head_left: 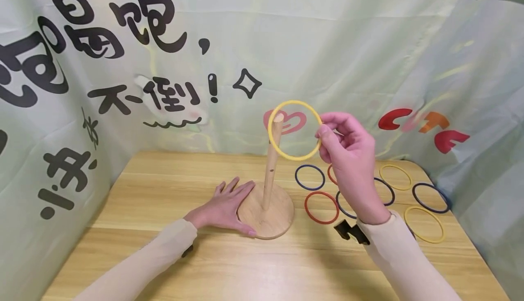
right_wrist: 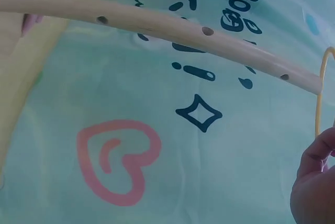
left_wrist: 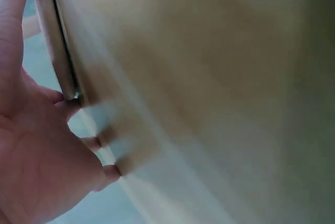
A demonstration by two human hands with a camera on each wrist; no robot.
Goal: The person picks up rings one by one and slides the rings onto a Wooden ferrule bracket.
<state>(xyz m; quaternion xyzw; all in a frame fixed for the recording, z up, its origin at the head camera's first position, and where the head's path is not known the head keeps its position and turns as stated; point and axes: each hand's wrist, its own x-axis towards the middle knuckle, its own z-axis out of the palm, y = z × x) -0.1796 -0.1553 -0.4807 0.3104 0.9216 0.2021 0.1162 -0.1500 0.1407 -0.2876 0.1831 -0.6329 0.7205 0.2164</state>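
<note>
Head view: right hand (head_left: 348, 160) pinching yellow ring (head_left: 298, 158) between fingers (head_left: 330, 141), frame centre, left hand (head_left: 223, 206) spread against base (head_left: 272, 228), lower centre; left wrist: digits extended, frame left; right wrist: ring by tip of post (right_wrist: 157, 22), right edge—apparently threading, next likely levelling and lowering.

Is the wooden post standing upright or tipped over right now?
Upright: the wooden post rises from its round base, which sits flat on the table, and the left hand touches that base.
</note>
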